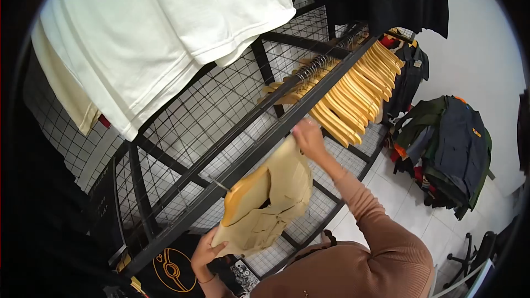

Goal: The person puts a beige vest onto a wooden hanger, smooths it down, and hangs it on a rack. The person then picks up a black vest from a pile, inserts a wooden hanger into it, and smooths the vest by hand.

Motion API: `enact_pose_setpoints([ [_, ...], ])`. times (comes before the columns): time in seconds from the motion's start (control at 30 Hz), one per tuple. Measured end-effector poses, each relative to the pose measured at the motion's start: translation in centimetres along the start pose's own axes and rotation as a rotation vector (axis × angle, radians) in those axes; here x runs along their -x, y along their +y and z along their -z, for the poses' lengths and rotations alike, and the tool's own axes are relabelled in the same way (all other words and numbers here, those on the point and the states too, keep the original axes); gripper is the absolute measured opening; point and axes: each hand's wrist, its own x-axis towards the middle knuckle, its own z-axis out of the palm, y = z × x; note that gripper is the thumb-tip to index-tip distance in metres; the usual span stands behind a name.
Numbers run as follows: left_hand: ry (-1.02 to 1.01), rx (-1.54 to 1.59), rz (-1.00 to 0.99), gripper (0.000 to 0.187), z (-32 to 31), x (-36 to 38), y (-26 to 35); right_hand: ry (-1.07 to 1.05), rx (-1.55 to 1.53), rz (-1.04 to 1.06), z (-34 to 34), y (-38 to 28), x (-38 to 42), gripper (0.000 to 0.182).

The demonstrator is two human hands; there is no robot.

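Note:
A beige garment (287, 182) with creased fabric hangs on a wooden hanger (241, 190) below the black metal rack. The hanger's hook reaches up to the rack's front bar. My left hand (205, 251) is closed on the garment's lower left edge, thumb over the fabric. At the upper right corner of the garment, my right hand (309, 139) is closed on the cloth just under the bar. Its fingertips are partly hidden against the bar and the fabric.
Several wooden hangers (353, 94) crowd the black rail (248, 132) to the right. A white shirt (165, 27) and a black shirt (386, 0) hang above. Behind the rail is wire mesh (199, 99). Piled clothing with a dark jacket (455, 143) stands on the right, near an office chair (469, 259).

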Motion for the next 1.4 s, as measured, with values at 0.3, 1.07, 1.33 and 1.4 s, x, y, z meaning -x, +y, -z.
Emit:
enact_pose_setpoints([
  [0.3, 0.184, -0.318, 0.102, 0.030, 1.6, -1.9, 2.4, -0.390, 0.081, 0.094, 3.9, 1.0, 1.0, 0.016],
  [1.07, 0.401, -0.065, -0.203, 0.037, -6.1, -15.9, 0.4, -1.474, -0.382, -0.516, -1.3, -6.9, 20.8, 0.069],
  [1.33, 0.342, 0.274, -0.202, 0.040, -10.2, -13.6, 1.9, -0.451, -1.270, -0.027, 2.1, -12.1, 12.7, 0.067],
  [1.4, 0.336, 0.351, -0.216, 0.041, -11.3, -13.7, 2.8, -0.637, -1.050, -0.041, -0.8, -12.4, 16.3, 0.066],
])
